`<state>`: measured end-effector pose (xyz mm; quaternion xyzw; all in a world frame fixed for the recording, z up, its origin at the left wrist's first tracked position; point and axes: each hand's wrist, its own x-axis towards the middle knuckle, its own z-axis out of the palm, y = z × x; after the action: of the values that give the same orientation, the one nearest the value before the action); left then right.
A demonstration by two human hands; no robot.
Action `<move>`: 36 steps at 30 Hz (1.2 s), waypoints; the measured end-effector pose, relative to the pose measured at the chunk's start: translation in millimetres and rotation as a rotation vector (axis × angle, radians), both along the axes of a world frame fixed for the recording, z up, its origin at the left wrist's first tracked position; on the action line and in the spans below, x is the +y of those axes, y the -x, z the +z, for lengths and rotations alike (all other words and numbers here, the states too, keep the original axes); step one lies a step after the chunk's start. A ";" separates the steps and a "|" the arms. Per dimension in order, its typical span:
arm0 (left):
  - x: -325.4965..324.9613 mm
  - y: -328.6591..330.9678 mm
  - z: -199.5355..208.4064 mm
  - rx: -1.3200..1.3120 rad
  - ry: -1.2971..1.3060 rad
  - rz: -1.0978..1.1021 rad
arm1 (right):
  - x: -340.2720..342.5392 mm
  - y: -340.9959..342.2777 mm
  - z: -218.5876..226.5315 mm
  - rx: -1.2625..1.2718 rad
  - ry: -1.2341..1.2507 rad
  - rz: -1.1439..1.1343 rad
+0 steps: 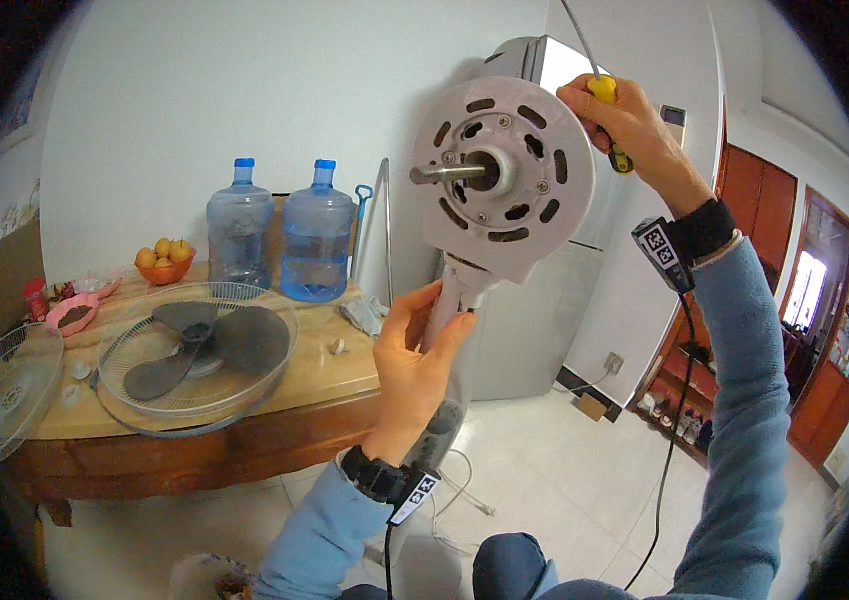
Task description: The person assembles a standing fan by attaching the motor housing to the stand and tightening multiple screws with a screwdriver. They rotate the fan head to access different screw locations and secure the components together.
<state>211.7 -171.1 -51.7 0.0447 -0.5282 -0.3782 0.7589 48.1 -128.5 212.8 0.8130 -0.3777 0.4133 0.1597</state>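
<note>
A white fan motor housing (pixel 565 225) stands upright before me, its round slotted face and metal shaft (pixel 445 174) turned toward me. Below it, my left hand (pixel 417 345) is wrapped round the white neck of the fan stand. At the housing's upper right edge, my right hand (pixel 625 125) is closed round a screwdriver (pixel 602 88) with a yellow and black handle; its thin shaft points upward. The detached fan blade (pixel 253 340), dark grey, lies in a wire guard (pixel 145 405) on the table to the left.
On the wooden table (pixel 345 375) stand two blue water jugs (pixel 318 245), an orange fruit bowl (pixel 166 270) and a pink dish (pixel 73 314). Another guard (pixel 15 390) leans at its left edge. Behind the fan is a refrigerator (pixel 525 340); a white cord (pixel 460 490) lies on the floor.
</note>
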 end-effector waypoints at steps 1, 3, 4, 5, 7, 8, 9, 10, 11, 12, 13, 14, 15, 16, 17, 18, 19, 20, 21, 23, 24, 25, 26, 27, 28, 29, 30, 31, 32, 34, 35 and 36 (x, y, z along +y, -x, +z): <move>-0.4 -0.4 -0.5 0.004 0.012 0.004 | -0.9 -1.8 -0.1 0.006 0.001 0.014; -1.2 -1.4 -1.5 -0.002 0.014 0.001 | -3.2 -4.1 -0.2 0.027 0.049 0.018; -1.4 -2.0 -2.0 -0.004 0.015 0.014 | -5.0 -4.1 0.1 0.044 0.092 0.002; -1.3 -2.6 -2.5 -0.007 0.017 0.025 | -6.4 -2.7 1.2 0.061 0.136 -0.015; -2.3 -2.3 -1.1 -0.012 0.008 0.037 | -9.5 3.8 4.3 0.060 0.055 0.012; -1.6 -2.4 -0.8 -0.016 -0.005 0.037 | -9.3 9.3 5.9 0.049 -0.005 0.022; -1.2 -2.0 0.1 -0.024 -0.020 0.038 | -7.8 15.4 6.2 0.070 -0.055 0.108; 0.3 -1.6 0.9 -0.011 -0.031 0.020 | -7.9 19.9 4.1 0.028 -0.014 0.113; 1.2 -1.2 1.9 -0.013 -0.022 0.011 | -5.2 24.7 -0.4 -0.110 0.021 0.058; 2.5 -0.9 2.5 -0.012 -0.018 0.002 | -1.3 28.3 -8.0 -0.205 0.054 0.064; 3.7 -0.5 2.8 -0.015 -0.038 -0.009 | 1.4 29.8 -16.8 -0.303 0.098 0.070; 4.7 -0.2 3.1 -0.003 -0.015 -0.006 | 3.3 29.3 -31.9 -0.440 0.148 0.078; 5.6 0.1 3.0 0.002 -0.014 -0.003 | 5.2 27.5 -51.1 -0.563 0.139 0.045; 6.2 -0.4 2.8 0.007 -0.018 0.002 | 6.2 25.0 -74.7 -0.645 0.083 0.026; 6.8 -0.9 2.5 0.002 -0.019 0.011 | 7.1 22.2 -96.4 -0.685 0.027 0.046; 7.4 -1.0 2.2 0.000 -0.024 0.021 | 7.5 20.5 -115.0 -0.648 -0.053 0.166; 7.7 -1.3 1.9 -0.003 -0.021 0.031 | 5.6 19.2 -126.3 -0.699 -0.188 0.157; 7.8 -1.6 1.5 -0.013 -0.029 0.025 | 1.6 18.9 -131.3 -0.689 -0.185 0.272; 7.8 -1.7 1.0 -0.019 -0.030 0.018 | -2.5 19.1 -134.1 -0.712 -0.220 0.323; 7.1 -2.0 0.7 -0.020 -0.025 0.014 | -12.0 19.9 -131.1 -0.753 -0.302 0.425; 6.5 -2.0 0.8 -0.017 -0.023 0.016 | -16.9 20.1 -127.4 -0.773 -0.351 0.473; 6.4 -2.1 0.5 -0.004 -0.023 0.020 | -20.9 19.8 -125.1 -0.791 -0.398 0.522; 6.3 -1.7 0.4 -0.011 -0.016 0.042 | -24.5 19.4 -122.8 -0.814 -0.445 0.536; 6.3 -1.3 0.3 -0.012 -0.009 0.066 | -27.3 19.1 -121.2 -0.828 -0.476 0.553; 6.1 -1.1 0.4 -0.011 -0.002 0.091 | -30.2 18.3 -120.3 -0.841 -0.505 0.570; 5.7 -1.1 0.4 -0.009 0.005 0.090 | -32.7 18.2 -118.2 -0.854 -0.535 0.586; 5.3 -0.9 0.4 -0.008 0.009 0.086 | -35.3 18.1 -116.5 -0.826 -0.553 0.600; 4.9 -0.8 0.0 -0.008 0.010 0.081 | -37.9 17.9 -114.7 -0.800 -0.573 0.611; 4.6 -1.0 -0.3 -0.011 0.005 0.084 | -40.0 18.3 -112.5 -0.789 -0.581 0.624; 3.4 -1.8 -0.9 -0.015 -0.005 0.092 | -42.8 18.8 -109.0 -0.762 -0.603 0.609; 3.1 -2.4 -1.4 -0.017 -0.009 0.091 | -41.9 19.8 -108.2 -0.753 -0.605 0.605; 2.8 -2.9 -1.6 -0.017 -0.012 0.090 | -39.9 21.0 -107.6 -0.716 -0.592 0.594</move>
<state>214.6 -168.3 -53.3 0.0761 -0.5299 -0.3462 0.7704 27.1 -168.5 105.2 0.7034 -0.2628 0.5676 -0.3377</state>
